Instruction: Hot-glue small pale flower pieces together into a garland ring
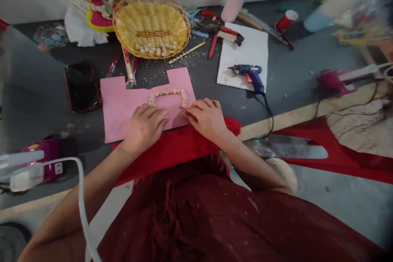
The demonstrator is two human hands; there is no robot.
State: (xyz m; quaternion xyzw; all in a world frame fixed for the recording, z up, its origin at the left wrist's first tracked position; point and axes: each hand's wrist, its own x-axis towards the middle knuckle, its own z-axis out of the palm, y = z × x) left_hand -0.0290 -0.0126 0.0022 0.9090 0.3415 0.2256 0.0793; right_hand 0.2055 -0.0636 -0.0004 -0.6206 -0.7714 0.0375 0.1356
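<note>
Head view: shows 1 cream flower-like strand [167,92] lying arched on the pink sheet [115,108], seemingly well formed but not closed, with similar loose pieces [156,50] left in the basket [153,16]. Rests the left hand [144,125] by the strand, with fingers bent close together; holds the right hand [208,118] near its right end, with thumb and forefinger nearly meeting. Cannot tell whether pinching anything.

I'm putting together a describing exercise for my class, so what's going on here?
A person's left hand and right hand are on or just above a pink sheet, close to a curved strand of small pale pieces. Whether either grip holds anything is unclear. Similar pieces sit in the yellow basket, and a blue glue gun rests on a white board.
</note>
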